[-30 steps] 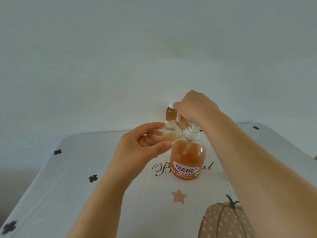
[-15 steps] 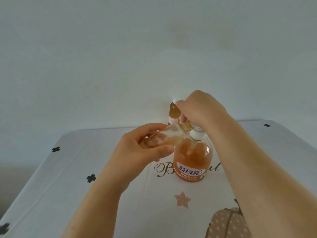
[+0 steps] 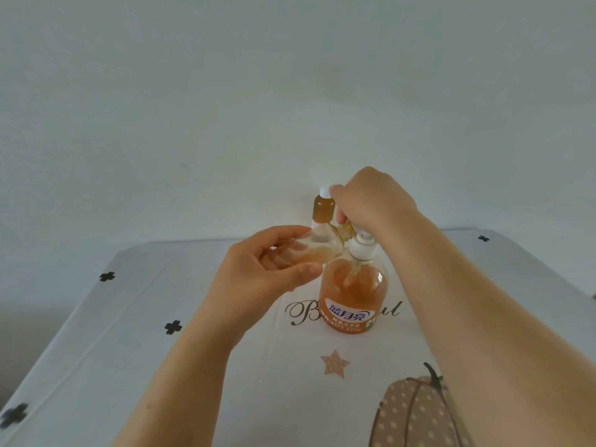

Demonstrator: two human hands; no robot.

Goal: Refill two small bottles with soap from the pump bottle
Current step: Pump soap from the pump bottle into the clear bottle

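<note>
Head view: small bottle (image 3: 317,250) tilted, mouth at nozzle of pump bottle (image 3: 353,295), middle of surface (image 3: 113,333). Left hand (image 3: 258,279) grips it; right hand (image 3: 371,201) curled over pump head. Pose unchanged from a second ago: still filling, soap low. Second bottle (image 3: 323,209) full, capped, near far edge.

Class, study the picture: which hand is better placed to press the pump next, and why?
Right. The right hand sits on the head of the pump bottle, while the left hand grips the tilted small bottle with its mouth at the spout.
</note>
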